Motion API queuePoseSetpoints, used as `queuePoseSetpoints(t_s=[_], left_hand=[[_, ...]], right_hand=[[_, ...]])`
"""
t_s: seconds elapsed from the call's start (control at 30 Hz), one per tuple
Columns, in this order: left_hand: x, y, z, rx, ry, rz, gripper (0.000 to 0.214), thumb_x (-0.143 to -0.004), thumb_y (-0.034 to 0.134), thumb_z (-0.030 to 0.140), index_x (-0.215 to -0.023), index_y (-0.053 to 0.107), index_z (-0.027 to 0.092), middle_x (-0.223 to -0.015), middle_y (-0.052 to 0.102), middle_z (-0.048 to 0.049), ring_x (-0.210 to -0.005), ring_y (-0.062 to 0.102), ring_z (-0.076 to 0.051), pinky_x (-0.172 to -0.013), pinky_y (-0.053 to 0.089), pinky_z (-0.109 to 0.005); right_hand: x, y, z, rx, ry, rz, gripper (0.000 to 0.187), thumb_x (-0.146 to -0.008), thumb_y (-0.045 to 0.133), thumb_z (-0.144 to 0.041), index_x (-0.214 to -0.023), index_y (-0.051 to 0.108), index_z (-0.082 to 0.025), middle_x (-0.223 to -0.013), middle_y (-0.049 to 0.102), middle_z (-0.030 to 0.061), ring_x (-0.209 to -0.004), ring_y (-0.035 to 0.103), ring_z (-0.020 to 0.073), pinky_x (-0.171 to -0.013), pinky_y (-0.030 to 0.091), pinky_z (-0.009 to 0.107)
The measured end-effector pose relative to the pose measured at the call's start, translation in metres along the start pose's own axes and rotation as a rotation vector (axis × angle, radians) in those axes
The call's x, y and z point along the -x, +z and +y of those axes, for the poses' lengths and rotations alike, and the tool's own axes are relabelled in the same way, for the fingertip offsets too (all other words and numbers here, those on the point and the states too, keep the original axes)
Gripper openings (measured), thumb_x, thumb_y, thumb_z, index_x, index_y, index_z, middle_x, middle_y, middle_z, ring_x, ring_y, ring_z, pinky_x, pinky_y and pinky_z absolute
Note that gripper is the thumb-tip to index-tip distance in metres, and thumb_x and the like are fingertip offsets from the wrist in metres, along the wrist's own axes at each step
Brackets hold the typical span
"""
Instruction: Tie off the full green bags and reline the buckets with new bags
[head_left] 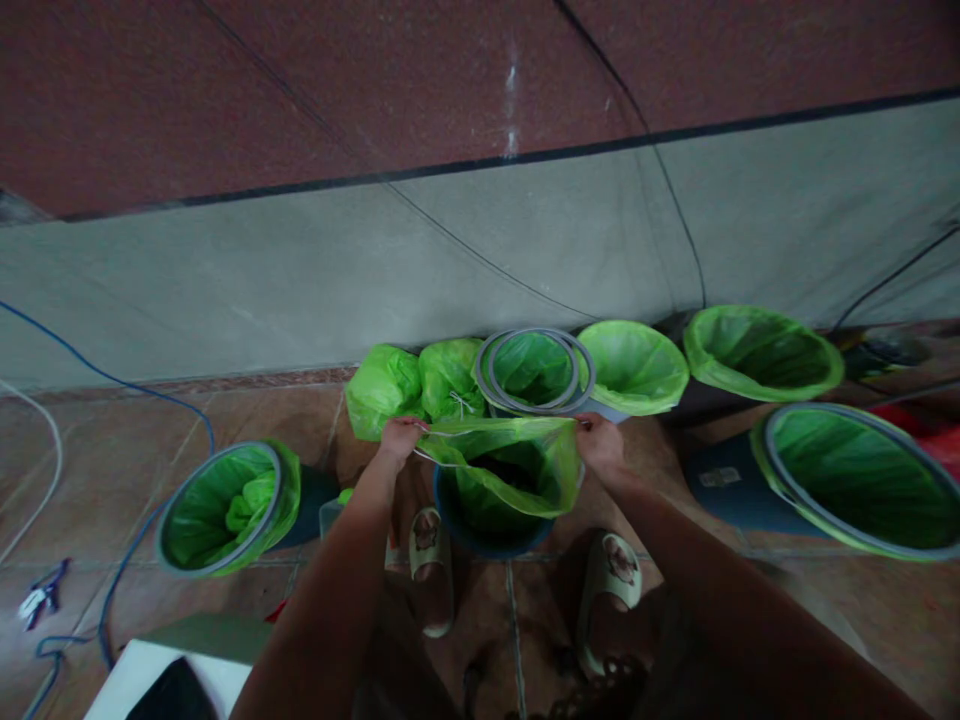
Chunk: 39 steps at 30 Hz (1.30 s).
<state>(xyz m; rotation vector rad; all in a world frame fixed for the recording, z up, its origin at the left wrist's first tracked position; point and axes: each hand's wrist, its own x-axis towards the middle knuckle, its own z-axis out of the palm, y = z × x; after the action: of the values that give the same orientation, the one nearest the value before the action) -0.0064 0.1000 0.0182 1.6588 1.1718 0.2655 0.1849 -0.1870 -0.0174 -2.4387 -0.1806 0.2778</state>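
A green trash bag [551, 475] is stretched between my two hands, its mouth spread wide above a blue bin [491, 545]. The bag's lower part hangs down inside that bin. My left hand [403, 438] pinches the left end of the bag's rim, where a white drawstring shows. At the opposite end, my right hand [600, 443] grips the rim with closed fingers. Just behind the bag stand two filled, tied green bags [384, 385] and a lined bin with two grey rings [589, 370] on top. What lies inside the bag is dark and unclear.
Lined bins stand at left [172, 540], at right [724, 480] and along the wall [450, 260]. A blue cable [124, 380] runs over the tiled floor at left. A white box [139, 675] bearing a black phone [172, 695] is near my left arm.
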Motion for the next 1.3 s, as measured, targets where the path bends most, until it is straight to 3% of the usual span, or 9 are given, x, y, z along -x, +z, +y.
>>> queuePoseSetpoints(t_s=[0.07,0.17,0.27,0.47,0.63,0.83,1.0,1.13,1.3], left_hand=[[0.003,0.004,0.003,-0.030,0.009,-0.030,0.011,-0.062,0.059,0.010,-0.058,0.066,0.018,-0.055,0.060,0.0023,-0.061,0.057,-0.014,-0.063,0.044,-0.024],[0.007,0.012,0.010,-0.058,0.023,-0.104,0.012,-0.062,0.059,0.009,-0.063,0.068,0.018,-0.062,0.065,0.0015,-0.061,0.058,-0.013,-0.063,0.044,-0.024],[0.012,0.019,0.017,-0.094,0.056,-0.221,0.015,-0.060,0.063,0.010,-0.070,0.071,0.017,-0.068,0.069,0.0000,-0.065,0.060,-0.014,-0.065,0.045,-0.024],[0.020,0.024,0.026,-0.087,0.102,-0.398,0.018,-0.060,0.070,0.016,-0.077,0.075,0.015,-0.071,0.071,-0.0022,-0.067,0.062,-0.015,-0.068,0.047,-0.026],[0.027,0.030,0.033,0.041,0.077,-0.523,0.014,-0.063,0.074,0.021,-0.074,0.076,0.012,-0.075,0.074,-0.0068,-0.070,0.064,-0.016,-0.072,0.048,-0.028],[0.028,0.032,0.036,0.084,-0.037,-0.341,0.007,-0.065,0.070,0.012,-0.071,0.073,0.014,-0.066,0.070,-0.0027,-0.057,0.058,-0.012,-0.058,0.045,-0.024],[0.024,0.033,0.031,0.052,-0.084,-0.130,0.016,-0.063,0.061,0.002,-0.065,0.070,0.016,-0.061,0.067,-0.0002,-0.052,0.055,-0.010,-0.054,0.043,-0.021],[0.024,0.038,0.032,0.117,-0.127,-0.116,0.020,-0.065,0.054,0.001,-0.072,0.068,0.015,-0.063,0.068,-0.0018,-0.053,0.060,-0.012,-0.055,0.047,-0.023],[0.022,0.032,0.036,0.104,-0.126,-0.139,0.019,-0.065,0.055,0.003,-0.075,0.067,0.014,-0.060,0.066,-0.0017,-0.057,0.063,-0.014,-0.060,0.050,-0.024]], right_hand=[[0.006,-0.001,-0.005,0.075,-0.085,0.061,0.037,-0.084,0.050,-0.018,-0.116,0.066,-0.011,-0.106,0.071,0.0152,-0.101,0.065,0.0280,-0.091,0.050,0.042],[0.020,0.003,-0.020,0.064,-0.384,0.133,0.038,-0.086,0.049,-0.020,-0.120,0.064,-0.011,-0.115,0.067,0.0149,-0.112,0.060,0.0269,-0.102,0.046,0.041],[0.037,0.012,-0.040,-0.043,-0.580,0.054,0.032,-0.087,0.048,-0.020,-0.113,0.066,-0.016,-0.111,0.068,0.0120,-0.107,0.062,0.0243,-0.100,0.047,0.038],[0.059,0.031,-0.063,-0.200,-0.621,-0.228,0.029,-0.087,0.050,-0.016,-0.111,0.066,-0.018,-0.106,0.070,0.0076,-0.086,0.066,0.0172,-0.085,0.052,0.031],[0.064,0.038,-0.069,-0.133,-0.600,-0.361,0.033,-0.089,0.051,-0.017,-0.119,0.063,-0.016,-0.108,0.071,0.0089,-0.089,0.066,0.0176,-0.086,0.051,0.032],[0.073,0.044,-0.061,0.198,-0.536,-0.549,0.053,-0.088,0.059,-0.029,-0.136,0.053,-0.007,-0.127,0.064,0.0208,-0.118,0.060,0.0282,-0.100,0.045,0.038],[0.091,0.043,-0.053,0.366,-0.651,-0.794,0.042,-0.087,0.056,-0.023,-0.126,0.062,-0.011,-0.114,0.071,0.0178,-0.106,0.067,0.0292,-0.090,0.048,0.036],[0.111,0.044,-0.054,0.400,-0.850,-0.881,0.030,-0.086,0.052,-0.019,-0.111,0.069,-0.014,-0.099,0.074,0.0145,-0.092,0.069,0.0265,-0.080,0.048,0.033],[0.123,0.044,-0.056,0.412,-0.923,-0.917,0.029,-0.087,0.051,-0.022,-0.107,0.070,-0.014,-0.097,0.074,0.0138,-0.088,0.069,0.0244,-0.074,0.048,0.030]])
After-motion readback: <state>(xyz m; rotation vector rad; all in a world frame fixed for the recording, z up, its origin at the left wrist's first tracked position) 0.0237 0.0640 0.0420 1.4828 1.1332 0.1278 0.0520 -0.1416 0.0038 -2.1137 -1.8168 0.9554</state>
